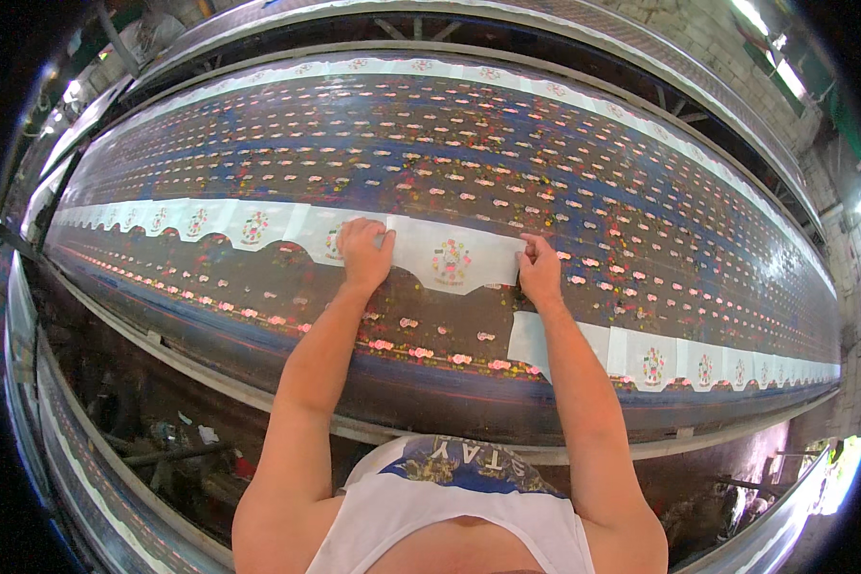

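Note:
A white fabric piece (419, 245) with a printed round floral motif and a scalloped near edge is stretched between my two hands over the dark long table (421, 311). At its left end, my left hand (366, 253) has its fingers curled and pressed together on the edge. My right hand (540, 270) pinches the right edge between thumb and fingers. Partly covered by my left hand is the neighbouring printed piece (301, 226) in the row. Below my right hand, another white piece (529, 340) lies partly behind my forearm.
Rows of similar white pieces run along the table, leftward (198, 218) and near right (652, 356). Small pink printed marks (459, 360) dot the dark surface. A further row lines the far edge (488, 73). Another long table (115, 507) stands at lower left.

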The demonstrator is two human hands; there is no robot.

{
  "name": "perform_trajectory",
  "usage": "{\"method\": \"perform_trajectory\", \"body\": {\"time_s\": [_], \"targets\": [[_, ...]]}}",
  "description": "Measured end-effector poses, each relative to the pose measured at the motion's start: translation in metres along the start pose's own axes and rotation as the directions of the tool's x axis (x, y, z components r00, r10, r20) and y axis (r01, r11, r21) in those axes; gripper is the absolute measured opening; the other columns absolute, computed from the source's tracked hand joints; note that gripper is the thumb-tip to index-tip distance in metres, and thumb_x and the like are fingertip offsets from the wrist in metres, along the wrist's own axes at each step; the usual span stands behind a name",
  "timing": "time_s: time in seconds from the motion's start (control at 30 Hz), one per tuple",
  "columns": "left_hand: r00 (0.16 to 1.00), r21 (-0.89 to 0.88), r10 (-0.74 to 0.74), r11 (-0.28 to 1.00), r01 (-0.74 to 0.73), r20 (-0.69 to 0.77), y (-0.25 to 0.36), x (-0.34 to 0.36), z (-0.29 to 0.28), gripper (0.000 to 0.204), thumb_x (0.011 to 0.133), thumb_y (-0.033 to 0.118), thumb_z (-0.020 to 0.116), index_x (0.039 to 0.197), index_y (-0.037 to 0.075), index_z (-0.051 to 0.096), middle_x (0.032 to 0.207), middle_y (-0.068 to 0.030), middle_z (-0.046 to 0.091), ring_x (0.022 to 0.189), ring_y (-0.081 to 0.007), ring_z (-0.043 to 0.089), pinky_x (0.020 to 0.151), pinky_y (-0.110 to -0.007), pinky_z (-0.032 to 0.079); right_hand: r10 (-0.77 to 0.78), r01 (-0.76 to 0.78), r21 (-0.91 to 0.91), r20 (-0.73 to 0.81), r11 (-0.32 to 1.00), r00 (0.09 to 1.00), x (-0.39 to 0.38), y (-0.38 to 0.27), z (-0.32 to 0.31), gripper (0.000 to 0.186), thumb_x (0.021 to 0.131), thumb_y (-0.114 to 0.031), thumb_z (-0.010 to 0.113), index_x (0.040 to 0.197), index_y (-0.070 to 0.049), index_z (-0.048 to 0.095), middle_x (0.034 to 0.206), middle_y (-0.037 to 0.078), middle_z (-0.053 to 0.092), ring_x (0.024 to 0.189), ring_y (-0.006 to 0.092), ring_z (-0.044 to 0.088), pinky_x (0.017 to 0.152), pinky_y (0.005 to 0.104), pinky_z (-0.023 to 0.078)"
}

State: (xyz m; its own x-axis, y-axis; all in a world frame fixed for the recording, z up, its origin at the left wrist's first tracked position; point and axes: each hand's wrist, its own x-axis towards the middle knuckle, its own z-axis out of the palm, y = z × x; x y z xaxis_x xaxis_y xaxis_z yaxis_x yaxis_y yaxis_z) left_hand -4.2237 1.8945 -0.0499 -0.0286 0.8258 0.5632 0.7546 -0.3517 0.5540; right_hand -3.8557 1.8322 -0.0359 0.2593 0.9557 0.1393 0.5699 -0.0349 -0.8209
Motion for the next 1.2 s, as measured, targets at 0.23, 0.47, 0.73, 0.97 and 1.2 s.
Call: {"method": "perform_trajectory", "body": {"time_s": [0.23, 0.47, 0.73, 0.97, 1.2], "targets": [[0.999, 0.106, -0.028, 0.994, 0.024, 0.038, 0.003, 0.005, 0.002, 0.013, 0.088, 0.018, 0.083, 0.098, 0.010, 0.080, 0.116, -0.0092, 0.075, 0.128, -0.0400, 0.060, 0.113, -0.059, 0.039, 0.090, -0.107, -0.119, -0.145, 0.987, 0.985, 0.003, 0.002, 0.024, 0.039, 0.093, -0.010, 0.082, 0.132, -0.009, 0.074, 0.090, 0.009, 0.077, 0.078, 0.0234, 0.073, 0.079, 0.0398, 0.059], [0.998, 0.167, -0.054, 0.985, 0.055, -0.013, 0.006, 0.008, 0.003, 0.040, 0.093, 0.020, 0.080, 0.132, 0.009, 0.075, 0.123, -0.0154, 0.074, 0.133, -0.0436, 0.058, 0.118, -0.060, 0.036, 0.114, -0.103, 0.061, -0.228, 0.993, 0.967, 0.002, 0.006, 0.023, 0.035, 0.096, -0.012, 0.081, 0.129, -0.004, 0.074, 0.089, 0.005, 0.076, 0.076, 0.0161, 0.072, 0.073, 0.0360, 0.059], [0.998, -0.014, 0.042, 0.999, -0.042, -0.045, -0.002, 0.005, 0.001, 0.020, 0.089, 0.016, 0.085, 0.099, 0.010, 0.069, 0.116, -0.0127, 0.077, 0.127, -0.0441, 0.064, 0.110, -0.058, 0.044, 0.257, -0.261, 0.110, 0.054, 0.959, 0.965, -0.017, 0.032, -0.083, 0.022, 0.098, -0.018, 0.079, 0.114, -0.003, 0.079, 0.090, 0.009, 0.076, 0.076, 0.0184, 0.072, 0.073, 0.0365, 0.058], [0.969, -0.080, 0.228, 0.969, -0.235, -0.093, 0.054, -0.025, -0.007, 0.019, 0.087, 0.014, 0.086, 0.089, 0.010, 0.068, 0.101, -0.0111, 0.075, 0.113, -0.0431, 0.067, 0.100, -0.059, 0.046, 0.121, 0.063, -0.656, 0.232, 0.752, 0.965, -0.068, 0.046, -0.197, 0.020, 0.087, -0.027, 0.087, 0.095, -0.009, 0.082, 0.100, 0.015, 0.078, 0.104, 0.0375, 0.075, 0.092, 0.0527, 0.059], [0.936, -0.325, 0.336, 0.901, -0.287, 0.104, 0.182, -0.078, 0.028, 0.008, 0.086, 0.009, 0.083, 0.092, 0.009, 0.077, 0.097, -0.0097, 0.078, 0.102, -0.0346, 0.071, 0.095, -0.052, 0.050, -0.037, 0.376, -0.626, 0.485, 0.683, 0.874, -0.088, 0.050, -0.232, 0.012, 0.081, -0.021, 0.086, 0.087, -0.012, 0.081, 0.100, 0.013, 0.075, 0.111, 0.0376, 0.070, 0.099, 0.0491, 0.056]]}}
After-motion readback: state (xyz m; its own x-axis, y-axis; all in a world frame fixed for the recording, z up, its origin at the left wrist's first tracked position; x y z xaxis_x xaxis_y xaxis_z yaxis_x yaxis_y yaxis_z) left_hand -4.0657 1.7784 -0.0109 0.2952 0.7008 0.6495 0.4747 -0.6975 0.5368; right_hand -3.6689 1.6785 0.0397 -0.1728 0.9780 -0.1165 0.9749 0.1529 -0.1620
